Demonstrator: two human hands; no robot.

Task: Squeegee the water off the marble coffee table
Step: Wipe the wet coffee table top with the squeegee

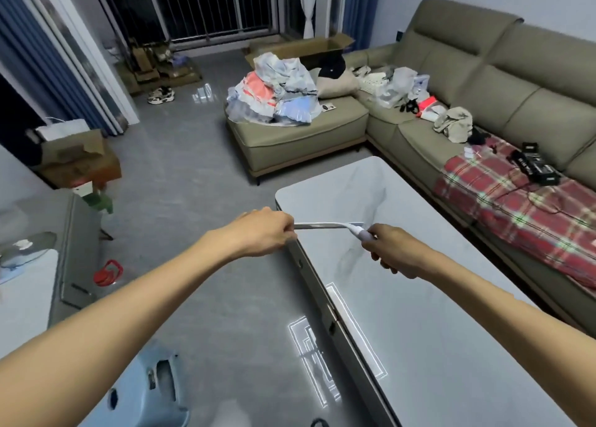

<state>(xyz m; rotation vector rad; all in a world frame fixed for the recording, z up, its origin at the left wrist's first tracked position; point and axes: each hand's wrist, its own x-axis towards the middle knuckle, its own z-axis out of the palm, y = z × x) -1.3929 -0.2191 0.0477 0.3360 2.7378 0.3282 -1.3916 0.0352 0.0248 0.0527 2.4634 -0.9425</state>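
Now | R grip (397, 253): squeegee (356, 231) handle | L grip (267, 230): blade (317, 225) end | box (335, 44) open

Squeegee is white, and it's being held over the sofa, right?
Not quite. The white squeegee is being held over the edge of the table. The head view shows it.
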